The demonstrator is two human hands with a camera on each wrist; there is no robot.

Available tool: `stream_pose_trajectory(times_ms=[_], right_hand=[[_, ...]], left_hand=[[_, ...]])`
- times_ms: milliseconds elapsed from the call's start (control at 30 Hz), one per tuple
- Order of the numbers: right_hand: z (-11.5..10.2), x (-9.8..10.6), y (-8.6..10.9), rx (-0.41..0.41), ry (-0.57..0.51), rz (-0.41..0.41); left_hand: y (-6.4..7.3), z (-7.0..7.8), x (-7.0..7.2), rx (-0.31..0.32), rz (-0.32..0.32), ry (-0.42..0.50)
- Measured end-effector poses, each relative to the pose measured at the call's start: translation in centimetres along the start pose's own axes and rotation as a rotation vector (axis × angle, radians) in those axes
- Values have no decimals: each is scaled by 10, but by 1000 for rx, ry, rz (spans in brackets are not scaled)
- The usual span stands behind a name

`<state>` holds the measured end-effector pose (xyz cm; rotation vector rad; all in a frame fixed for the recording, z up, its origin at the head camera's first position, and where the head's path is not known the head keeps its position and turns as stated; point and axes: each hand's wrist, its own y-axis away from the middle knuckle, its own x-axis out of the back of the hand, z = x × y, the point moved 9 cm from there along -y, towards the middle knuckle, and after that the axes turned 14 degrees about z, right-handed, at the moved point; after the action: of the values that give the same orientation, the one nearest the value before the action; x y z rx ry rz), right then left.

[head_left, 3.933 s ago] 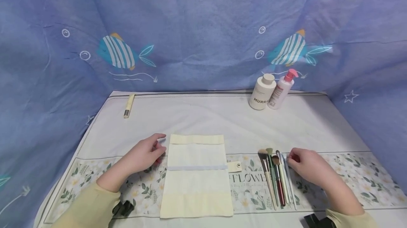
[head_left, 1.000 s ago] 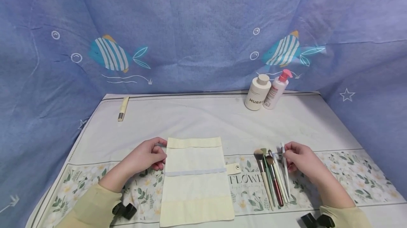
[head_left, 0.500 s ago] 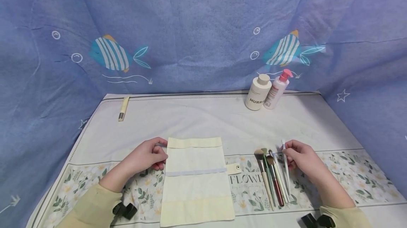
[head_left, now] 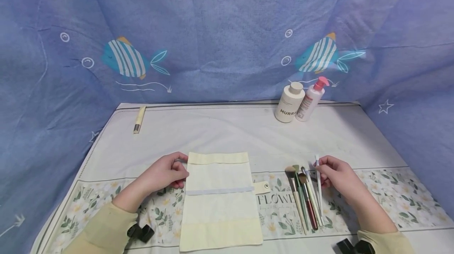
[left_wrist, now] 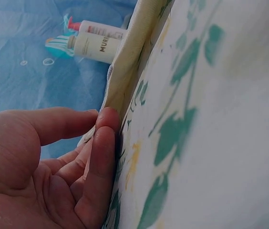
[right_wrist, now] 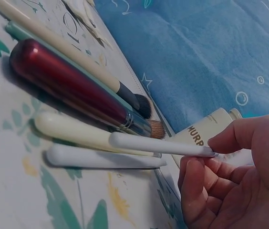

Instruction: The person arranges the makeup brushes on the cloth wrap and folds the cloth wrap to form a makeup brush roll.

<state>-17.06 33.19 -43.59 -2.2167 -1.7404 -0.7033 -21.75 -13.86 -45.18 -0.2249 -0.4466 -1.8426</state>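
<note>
A cream fabric brush roll [head_left: 220, 206] lies unfolded on the table, with a snap tab [head_left: 262, 187] out to its right. My left hand [head_left: 164, 173] pinches the roll's upper left edge between thumb and fingers; the left wrist view shows the edge at the fingertips [left_wrist: 107, 117]. My right hand [head_left: 335, 173] pinches a white-handled makeup brush [right_wrist: 160, 144] near its head end, the handle slanting down over the others. Beside it lie several more brushes, among them a red-handled brush [head_left: 312, 214], a green one [head_left: 304, 206] and a beige one [head_left: 297, 203].
At the back right stand a white bottle [head_left: 289, 104] and a pump bottle with a pink top [head_left: 310, 102]. A pale yellow tube [head_left: 139, 120] lies at the back left. A blue fish-printed curtain [head_left: 220, 37] closes off the back and sides of the white floral tablecloth [head_left: 213, 128].
My left hand has moved right onto the roll's edge. My right hand has taken hold of the outermost white-handled brush and raised its head end slightly; over the last second both hands barely move.
</note>
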Motion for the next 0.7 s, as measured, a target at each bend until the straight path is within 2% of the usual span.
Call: stream_pose_trajectory(times_ms=[400,700], right_hand=[[-5,-4,2,22,-26,2],[-4,-9,2,-20,-67,-12]], left_hand=[[1,3,-2,-13,-8,9],[2,4,-2,-15,-12,24]])
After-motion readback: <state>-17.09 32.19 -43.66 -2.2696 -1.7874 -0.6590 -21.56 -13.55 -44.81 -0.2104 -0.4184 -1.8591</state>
